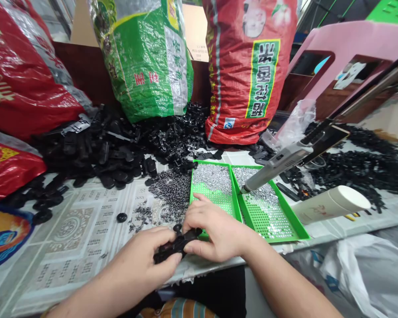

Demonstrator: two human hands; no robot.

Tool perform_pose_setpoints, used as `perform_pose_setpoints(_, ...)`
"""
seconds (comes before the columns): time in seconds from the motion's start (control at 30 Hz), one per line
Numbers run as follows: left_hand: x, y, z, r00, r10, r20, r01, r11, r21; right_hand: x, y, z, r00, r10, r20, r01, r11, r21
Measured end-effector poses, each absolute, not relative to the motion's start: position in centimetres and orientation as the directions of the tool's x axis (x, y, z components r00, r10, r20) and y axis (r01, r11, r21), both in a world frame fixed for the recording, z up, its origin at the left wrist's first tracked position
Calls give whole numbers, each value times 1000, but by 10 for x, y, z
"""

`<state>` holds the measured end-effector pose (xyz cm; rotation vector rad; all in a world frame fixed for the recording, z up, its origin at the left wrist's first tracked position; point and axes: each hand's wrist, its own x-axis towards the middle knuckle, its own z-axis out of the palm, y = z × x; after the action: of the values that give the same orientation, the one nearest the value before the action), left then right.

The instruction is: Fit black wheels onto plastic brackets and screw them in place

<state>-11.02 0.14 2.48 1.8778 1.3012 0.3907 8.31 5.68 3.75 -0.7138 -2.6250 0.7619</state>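
Pinching the left end of a small black plastic piece point(171, 252) between thumb and fingers, the left hand point(152, 254) works at the lower centre of the frame; the right hand point(214, 227) pinches the other end. The piece lies between both hands, near the front edge of the pale patterned worktop point(71, 247). Right of centre, green perforated plastic trays point(219, 198) hold tiny silvery metal bits point(212, 176).

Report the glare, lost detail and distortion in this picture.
Head view: glare streaks the green sack; metal pieces glint. Head view: the black part between left hand and right hand is too dark for fine detail. Head view: wide-angle stretch seems to tilt the white bottle.
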Motion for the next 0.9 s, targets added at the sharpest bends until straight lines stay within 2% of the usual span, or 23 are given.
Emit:
perform_pose_setpoints(0.1,-101,3,26,378,910,-170,650,-129,749,87,52,35,-797,573,190,360,704,-612)
perform_pose_setpoints(0.17,-97,3,25,318,927,-199,606,-37,795,94,46,32,-702,653,284,367,674,-641)
perform_pose_setpoints(0.2,-96,3,24,284,927,-244,552,50,832,100,42,29,-585,721,371,397,654,-644)
perform_pose_setpoints(0.23,-95,3,22,253,920,-300,474,152,867,108,40,27,-401,779,482,439,626,-645)
perform_pose_setpoints(0.27,-93,2,18,231,906,-355,378,253,891,118,39,24,-156,792,591,487,582,-651)
perform_pose_setpoints(0.3,-92,1,15,216,891,-399,274,337,901,128,40,21,109,734,670,528,529,-665)
perform_pose_setpoints(0.33,-91,0,11,206,881,-427,170,397,902,139,44,17,337,631,699,544,475,-692)
perform_pose_setpoints(0.37,-89,-1,7,195,876,-442,75,436,897,150,49,15,483,546,685,544,426,-723)
perform_pose_setpoints(0.4,-87,-2,3,181,873,-453,-7,462,887,159,57,12,554,508,659,544,378,-749)
perform_pose_setpoints(0.43,-85,-4,-1,165,868,-469,-78,485,871,168,65,11,585,527,617,537,318,-781)
perform_pose_setpoints(0.53,-78,-7,-7,126,835,-536,-234,550,802,180,85,12,558,727,400,499,91,-862)
perform_pose_setpoints(0.6,-75,-8,-8,101,818,-567,-302,568,766,179,89,18,525,785,329,466,58,-883)
perform_pose_setpoints(0.77,-68,-7,-8,70,821,-567,-363,551,752,149,69,39,450,788,421,189,377,-907)
perform_pose_setpoints(0.9,-63,-4,-8,60,810,-583,-380,559,737,117,53,38,434,799,416,-21,470,-882)
